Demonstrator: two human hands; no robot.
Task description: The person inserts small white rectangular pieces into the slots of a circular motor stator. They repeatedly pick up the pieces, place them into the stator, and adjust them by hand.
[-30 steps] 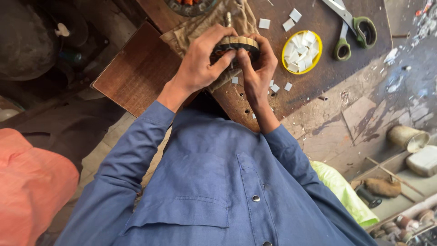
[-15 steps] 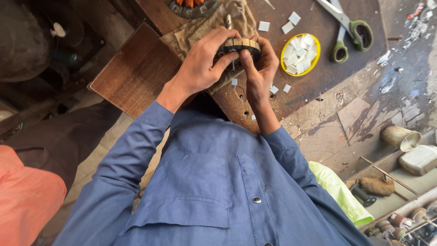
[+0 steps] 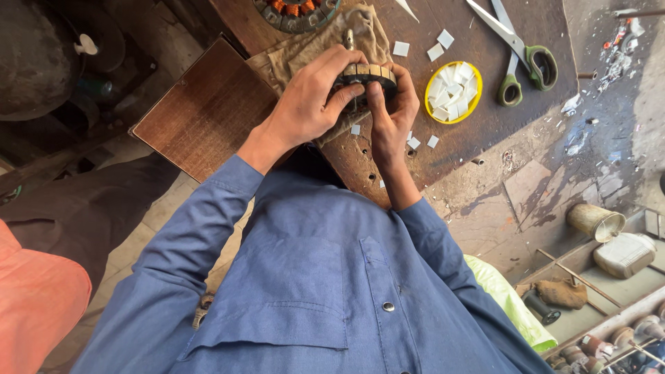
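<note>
**Two hands gripping a round motor core over a cloth**

The round motor core (image 3: 367,75), a dark ring with pale segments along its rim, sits above a tan cloth (image 3: 312,48) on a wooden board (image 3: 208,111). The left hand (image 3: 308,104) wraps over its near-left side, fingers closed on the rim. The right hand (image 3: 391,114) holds the right side, thumb pressed up against the core's face. Just right lies a yellow dish (image 3: 454,90) of white paper slips; loose slips (image 3: 400,48) scatter around it. Green-handled scissors (image 3: 519,55) lie farther right. A second wound core (image 3: 294,10) shows at the top edge.
</note>
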